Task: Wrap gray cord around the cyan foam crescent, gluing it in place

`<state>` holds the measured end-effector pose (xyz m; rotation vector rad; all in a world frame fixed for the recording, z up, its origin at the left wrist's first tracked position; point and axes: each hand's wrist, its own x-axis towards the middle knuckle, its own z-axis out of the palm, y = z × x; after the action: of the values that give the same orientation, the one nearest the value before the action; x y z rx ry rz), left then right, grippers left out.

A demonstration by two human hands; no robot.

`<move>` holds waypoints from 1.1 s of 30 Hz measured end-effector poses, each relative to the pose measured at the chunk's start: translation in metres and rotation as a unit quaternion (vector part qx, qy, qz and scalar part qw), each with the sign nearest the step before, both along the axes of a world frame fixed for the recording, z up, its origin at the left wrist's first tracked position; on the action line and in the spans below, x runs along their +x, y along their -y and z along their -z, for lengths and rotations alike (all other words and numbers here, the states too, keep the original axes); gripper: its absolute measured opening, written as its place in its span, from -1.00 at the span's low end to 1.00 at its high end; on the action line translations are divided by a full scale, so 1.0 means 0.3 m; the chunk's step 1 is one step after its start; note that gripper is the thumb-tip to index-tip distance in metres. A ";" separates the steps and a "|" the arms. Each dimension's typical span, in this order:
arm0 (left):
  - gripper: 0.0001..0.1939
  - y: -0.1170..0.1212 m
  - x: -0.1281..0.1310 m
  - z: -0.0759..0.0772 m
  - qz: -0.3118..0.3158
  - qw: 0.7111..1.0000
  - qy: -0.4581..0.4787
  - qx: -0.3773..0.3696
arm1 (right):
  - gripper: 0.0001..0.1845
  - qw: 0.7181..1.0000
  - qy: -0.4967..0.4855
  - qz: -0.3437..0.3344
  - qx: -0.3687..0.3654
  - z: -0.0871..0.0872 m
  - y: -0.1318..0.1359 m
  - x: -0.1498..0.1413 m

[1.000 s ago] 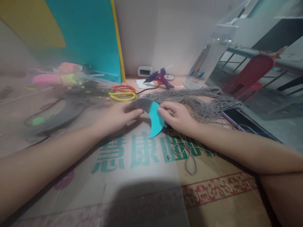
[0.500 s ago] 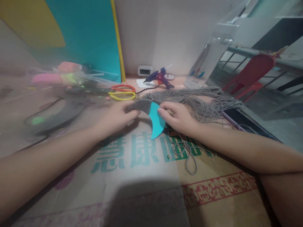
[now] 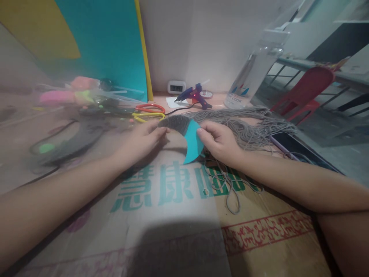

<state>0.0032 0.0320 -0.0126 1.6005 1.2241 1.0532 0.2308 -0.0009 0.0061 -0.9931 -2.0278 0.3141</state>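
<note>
A turquoise crescent (image 3: pixel 193 143), probably foam or card, is held just above the cardboard. Grey cord (image 3: pixel 177 122) is wound closely round its left stretch, while the right horn shows bare and tapers downward. My right hand (image 3: pixel 217 140) pinches the bare part at its outer edge between thumb and bent fingers. At the far left end of the wound part, my left hand (image 3: pixel 147 136) is closed with the fingers behind and the thumb in front. Loose loops of grey cord (image 3: pixel 230 186) lie below my right hand; where they join the crescent is hidden.
Behind the hands lie scissors (image 3: pixel 149 112) with red and yellow handles, a glue gun (image 3: pixel 193 95) with a red light, and a small clock (image 3: pixel 176 87). A grey cord heap (image 3: pixel 250 123), a clear bottle (image 3: pixel 249 75) and a phone (image 3: pixel 300 150) are at the right.
The crescent has shifted slightly right and up and turned, its lower tip now higher. More of the wound part shows beside my left thumb. My right hand has moved a little right with it.
</note>
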 end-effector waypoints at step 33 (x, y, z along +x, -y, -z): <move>-0.60 0.029 -0.011 -0.060 0.114 0.980 -0.153 0.054 | -0.72 0.995 0.059 -0.008 -0.078 -0.006 -0.014 -0.018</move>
<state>0.0000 0.0233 0.0055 1.9905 1.1582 0.7574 0.2253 0.0033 0.0078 -1.1146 -2.1444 0.4369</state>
